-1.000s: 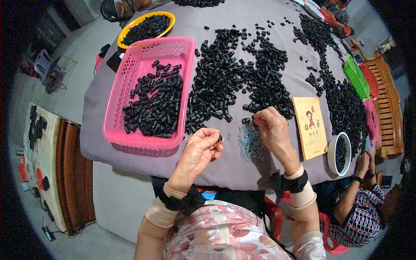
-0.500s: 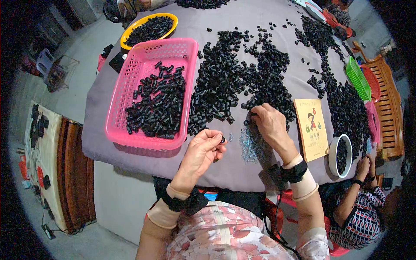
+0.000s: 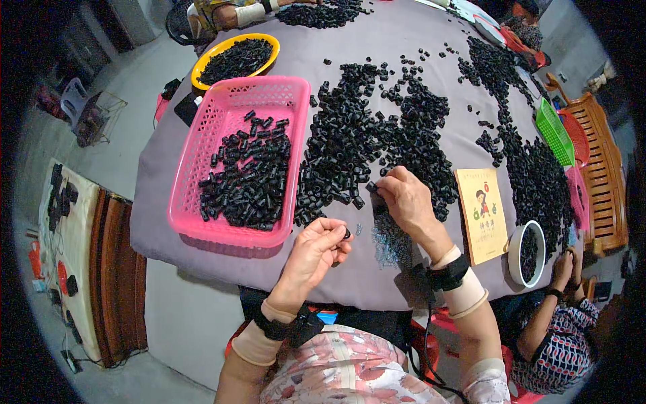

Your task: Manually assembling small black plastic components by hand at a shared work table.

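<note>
My left hand (image 3: 311,259) is closed in a pinch on a small black tubular piece (image 3: 347,234), near the front edge of the cloth-covered table. Between the thumb and fingertips of my right hand (image 3: 409,207) is another small black tubular piece (image 3: 372,187). That hand hovers at the near edge of a big heap of similar black pieces (image 3: 343,128). Small clear bluish beads (image 3: 389,249) lie scattered just below my right hand, partly in its shadow. Left of my hands stands a pink perforated basket (image 3: 176,202), partly filled with black pieces.
A yellow-rimmed bowl (image 3: 199,79) of black pieces sits beyond the basket. To the right lie a yellow booklet (image 3: 483,229) and a white bowl (image 3: 515,259). A second heap (image 3: 538,168) runs along the right side, where a co-worker's hands (image 3: 566,269) are. Another person's arm (image 3: 252,12) reaches in at the far edge.
My right hand has shifted slightly left, and a black piece now shows at its fingertips. My left hand keeps its pinch. The whole view has tipped a little; the far person's arm shows more.
</note>
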Available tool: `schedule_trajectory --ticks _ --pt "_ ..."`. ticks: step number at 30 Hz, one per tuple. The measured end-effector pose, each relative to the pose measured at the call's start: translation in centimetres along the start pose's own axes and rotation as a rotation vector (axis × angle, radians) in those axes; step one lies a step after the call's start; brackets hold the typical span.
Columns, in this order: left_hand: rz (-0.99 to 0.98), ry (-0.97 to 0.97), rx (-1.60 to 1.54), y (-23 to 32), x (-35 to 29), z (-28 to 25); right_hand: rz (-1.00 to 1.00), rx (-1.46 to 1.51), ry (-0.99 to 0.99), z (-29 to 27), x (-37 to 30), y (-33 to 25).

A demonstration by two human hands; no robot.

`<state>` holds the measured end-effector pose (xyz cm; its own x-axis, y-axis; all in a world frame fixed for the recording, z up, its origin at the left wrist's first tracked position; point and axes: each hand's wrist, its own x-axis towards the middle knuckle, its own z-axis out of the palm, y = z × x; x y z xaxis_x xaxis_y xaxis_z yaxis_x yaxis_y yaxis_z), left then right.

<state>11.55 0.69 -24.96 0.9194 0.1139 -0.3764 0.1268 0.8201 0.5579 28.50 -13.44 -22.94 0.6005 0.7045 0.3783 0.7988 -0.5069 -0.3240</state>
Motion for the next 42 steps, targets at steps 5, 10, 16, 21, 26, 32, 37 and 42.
schedule_trajectory --ticks 5,10,16,21,26,32,37,42 --pt "0.009 0.012 0.01 0.1 -0.1 0.1 -0.027 -0.101 0.085 -1.2 3.3 0.7" --pt "-0.005 0.023 -0.011 0.1 -0.1 0.3 0.134 -0.323 -0.145 1.3 5.3 1.8" --pt "0.027 0.033 -0.007 -0.1 0.0 0.3 0.044 -0.362 -0.128 1.5 5.4 2.1" --pt "0.034 0.041 -0.01 -0.3 0.0 0.4 -0.015 -0.256 -0.031 -0.4 3.8 1.4" --pt "0.069 0.072 -0.026 -0.3 -0.1 0.2 0.201 0.505 -0.089 -3.3 -0.2 -4.6" --pt "0.112 0.051 -0.05 -0.5 0.0 0.5 0.508 1.075 -0.237 -2.3 -4.5 -7.9" --pt "0.123 0.057 -0.051 -0.8 0.1 0.4 0.521 1.093 -0.184 -1.0 -5.3 -8.7" --pt "0.125 0.045 -0.046 -0.7 0.1 0.6 0.628 1.237 -0.072 0.2 -6.0 -8.7"
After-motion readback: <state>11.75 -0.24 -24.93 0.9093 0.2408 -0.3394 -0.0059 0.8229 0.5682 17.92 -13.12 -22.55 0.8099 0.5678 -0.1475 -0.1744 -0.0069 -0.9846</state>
